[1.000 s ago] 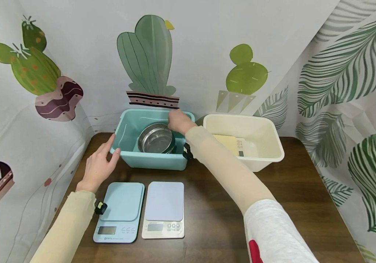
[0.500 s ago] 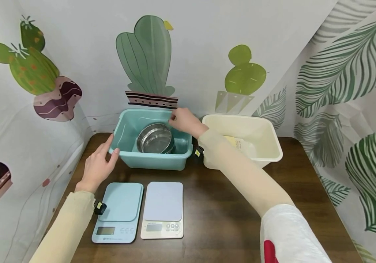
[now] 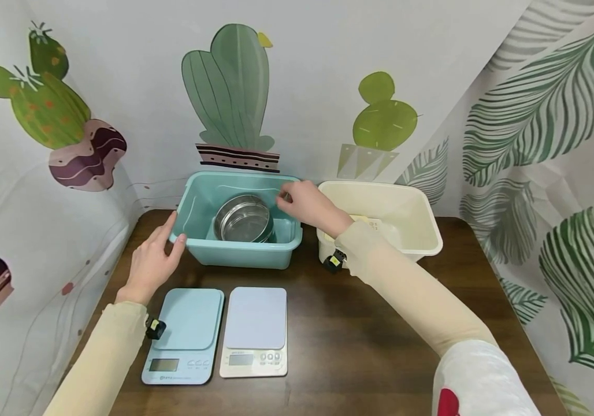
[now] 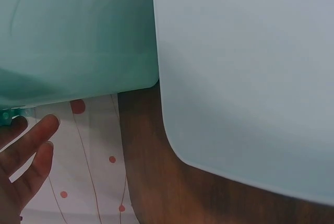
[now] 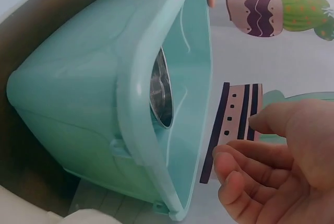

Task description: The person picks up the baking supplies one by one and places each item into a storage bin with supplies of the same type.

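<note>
Teal bin [image 3: 240, 256], left fingers [image 3: 167, 225] spread at its rim [image 3: 240, 245], right fingers [image 5: 263, 153] loosely curled

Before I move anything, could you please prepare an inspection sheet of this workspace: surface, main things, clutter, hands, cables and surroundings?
Surface: brown wood-grain table; no damage seen on its visible part.
Main things: teal tub upright, round metal sieve inside; whether several are stacked is unclear.
Clutter: blue kitchen scale and white kitchen scale side by side, slightly apart; cream tub holds a yellow-and-white item, partly hidden.
Hands: left hand at the teal tub's left rim, contact unclear; right hand near its right side, fingers loosely bent, nothing seen in it.
Cables: nothing seen.
Surroundings: backdrop printed with cacti and leaves.
</note>
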A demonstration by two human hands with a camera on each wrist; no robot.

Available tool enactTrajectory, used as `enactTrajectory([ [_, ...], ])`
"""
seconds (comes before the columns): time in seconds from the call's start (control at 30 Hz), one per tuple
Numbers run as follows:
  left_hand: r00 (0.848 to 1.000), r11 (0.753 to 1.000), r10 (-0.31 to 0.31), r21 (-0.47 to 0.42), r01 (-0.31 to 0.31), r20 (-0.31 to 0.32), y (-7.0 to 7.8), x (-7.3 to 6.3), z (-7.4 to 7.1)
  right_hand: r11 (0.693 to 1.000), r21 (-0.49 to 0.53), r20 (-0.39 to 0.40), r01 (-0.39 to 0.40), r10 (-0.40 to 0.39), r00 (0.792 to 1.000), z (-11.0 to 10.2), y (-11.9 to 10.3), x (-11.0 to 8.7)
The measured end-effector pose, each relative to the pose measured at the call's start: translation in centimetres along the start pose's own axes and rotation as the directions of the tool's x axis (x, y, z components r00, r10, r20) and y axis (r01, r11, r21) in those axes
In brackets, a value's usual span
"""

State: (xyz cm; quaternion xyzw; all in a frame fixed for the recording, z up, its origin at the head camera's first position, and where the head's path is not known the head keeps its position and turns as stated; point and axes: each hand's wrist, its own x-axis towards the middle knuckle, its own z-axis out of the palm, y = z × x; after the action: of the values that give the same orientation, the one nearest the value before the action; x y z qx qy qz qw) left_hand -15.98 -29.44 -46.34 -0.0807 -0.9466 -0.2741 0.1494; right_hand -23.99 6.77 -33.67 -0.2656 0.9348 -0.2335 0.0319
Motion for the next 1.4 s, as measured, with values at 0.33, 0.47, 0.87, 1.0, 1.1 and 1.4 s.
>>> enactTrajectory([
  [0.33, 1.0, 1.0, -0.018, -0.003, 0.018, 0.018, 0.1, 0.0, -0.1, 0.999, -0.006, -0.069, 0.041, -0.042, 0.997, -0.5, 0.8, -2.4],
  [0.47, 1.0, 1.0, -0.008, -0.001, 0.008, 0.011, 0.2, 0.1, -0.1, 0.999, 0.001, -0.083, 0.044, -0.044, 0.996, -0.6, 1.2, -3.6],
  [0.87, 0.999, 1.0, -0.029, -0.002, 0.029, 0.026, 0.5, 0.1, -0.2, 1.0, 0.024, -0.139, -0.002, 0.006, 0.99, -1.1, 2.9, -7.4],
  [1.0, 0.999, 1.0, -0.029, -0.008, 0.029, 0.022, 0.5, -0.1, -0.2, 1.0, 0.023, -0.151, -0.007, 0.011, 0.988, -1.3, 3.6, -8.6],
  [1.1, 0.999, 1.0, -0.028, -0.011, 0.028, 0.018, 0.4, -0.2, -0.2, 1.0, 0.016, -0.163, 0.0, 0.003, 0.987, -1.3, 4.1, -9.3],
  [1.4, 1.0, 1.0, -0.024, -0.01, 0.024, 0.02, 0.3, -0.1, -0.1, 0.998, 0.058, -0.216, -0.034, 0.046, 0.975, -1.6, 5.7, -12.3],
])
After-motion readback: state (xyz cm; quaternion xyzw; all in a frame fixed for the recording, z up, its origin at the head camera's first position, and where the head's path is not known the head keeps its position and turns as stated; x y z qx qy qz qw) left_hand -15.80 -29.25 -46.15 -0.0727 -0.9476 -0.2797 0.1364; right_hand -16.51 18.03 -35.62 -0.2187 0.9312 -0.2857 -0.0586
